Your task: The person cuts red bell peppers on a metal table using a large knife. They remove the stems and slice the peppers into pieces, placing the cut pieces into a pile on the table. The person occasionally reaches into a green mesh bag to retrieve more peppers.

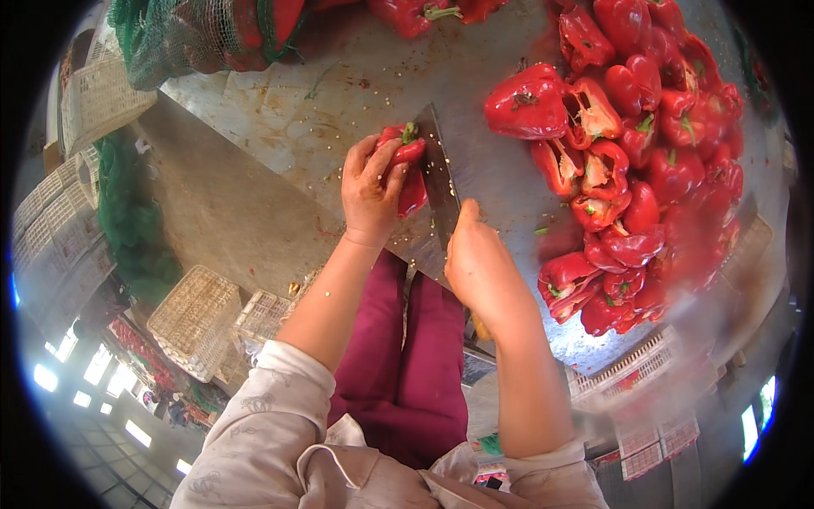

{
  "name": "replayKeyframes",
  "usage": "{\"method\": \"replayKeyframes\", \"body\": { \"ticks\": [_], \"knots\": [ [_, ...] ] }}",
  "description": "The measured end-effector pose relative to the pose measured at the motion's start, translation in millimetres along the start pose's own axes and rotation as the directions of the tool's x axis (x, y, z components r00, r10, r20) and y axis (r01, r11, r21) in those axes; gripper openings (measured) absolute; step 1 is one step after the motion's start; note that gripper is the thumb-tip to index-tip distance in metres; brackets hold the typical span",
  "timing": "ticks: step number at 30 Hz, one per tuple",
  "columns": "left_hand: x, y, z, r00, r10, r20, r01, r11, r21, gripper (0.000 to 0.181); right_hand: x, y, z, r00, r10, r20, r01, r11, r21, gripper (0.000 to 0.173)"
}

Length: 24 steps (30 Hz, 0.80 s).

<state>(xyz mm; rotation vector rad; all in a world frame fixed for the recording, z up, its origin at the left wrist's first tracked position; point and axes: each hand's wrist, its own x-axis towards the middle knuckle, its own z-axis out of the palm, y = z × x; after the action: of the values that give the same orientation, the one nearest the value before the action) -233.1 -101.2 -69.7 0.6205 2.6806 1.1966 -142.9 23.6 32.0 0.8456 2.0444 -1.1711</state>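
My left hand (372, 184) grips a red bell pepper (412, 188) with a green stem, low over the metal work surface (286, 146). In my right hand (480, 261) is a knife with a broad dark blade (439, 168). The blade lies close along the pepper's right side, with pale seeds stuck to it; whether it touches the pepper I cannot tell. On the right side of the surface is a large heap of red bell peppers (674, 168), several of them cut open with pale cores showing. Loose seeds are scattered around both hands.
A green mesh sack (191, 38) holding red peppers lies at the top left, and more red peppers (407, 16) lie at the top edge. Plastic baskets (194, 312) stand below left, with others stacked at far left. A white crate (623, 369) is at the lower right.
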Motion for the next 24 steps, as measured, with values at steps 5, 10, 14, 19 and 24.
{"method": "replayKeyframes", "body": {
  "ticks": [5, 10, 14, 19, 24],
  "knots": [
    [-3.6, -3.5, -1.7, 0.999, -0.035, -0.006, 0.035, 0.999, -0.008, 0.032, 4.5, -17.7, -1.7, 0.983, 0.109, 0.147, -0.109, 0.994, -0.003, 0.023],
    [-8.4, 0.3, -2.8, 0.993, -0.114, 0.036, 0.114, 0.993, 0.004, 0.031, 40.4, -0.1, 37.5, 0.996, 0.084, 0.029, -0.084, 0.996, -0.009, 0.023],
    [-13.8, -5.3, -8.3, 0.973, -0.226, 0.056, 0.229, 0.972, -0.060, 0.032, 47.3, 4.5, 55.5, 0.995, 0.096, -0.008, -0.096, 0.994, -0.047, 0.024],
    [-1.4, 20.4, 21.2, 0.819, -0.568, 0.084, 0.481, 0.599, -0.640, 0.033, 51.3, 27.7, 40.1, 1.000, 0.016, 0.006, -0.015, 0.993, -0.117, 0.022],
    [35.5, 105.2, 75.5, 0.816, -0.435, 0.381, 0.569, 0.488, -0.661, 0.055, 56.1, 66.5, -34.6, 0.954, 0.219, -0.205, -0.206, 0.975, 0.081, 0.042]
  ]
}}
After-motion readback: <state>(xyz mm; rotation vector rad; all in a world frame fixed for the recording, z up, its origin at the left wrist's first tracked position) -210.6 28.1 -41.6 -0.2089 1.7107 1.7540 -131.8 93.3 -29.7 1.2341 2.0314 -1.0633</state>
